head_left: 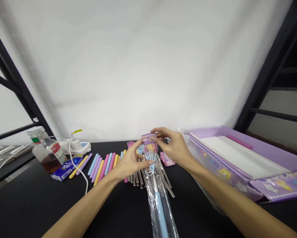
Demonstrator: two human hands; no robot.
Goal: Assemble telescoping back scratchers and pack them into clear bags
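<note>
A blue back scratcher [160, 211] lies inside a clear plastic sleeve [172, 219], its claw end up between my hands. My left hand [131, 162] is closed on it just below the claw, thumb across the front. With fingers pinched, my right hand [173, 145] holds the purple printed card [148, 138] at the top of the sleeve. Behind and under my left hand lie several more back scratchers with metal rods [138, 180], partly hidden. A pink claw [130, 144] shows beyond my left hand. Small pink cards [167, 159] are stacked below my right hand.
Coloured handles [106, 165] lie in a row at left. Further left are a bottle of dark liquid [49, 155], a blue box [64, 170], and a power strip [80, 147] with a white cable. A purple display box [267, 150] in plastic stands at right; a wall is behind.
</note>
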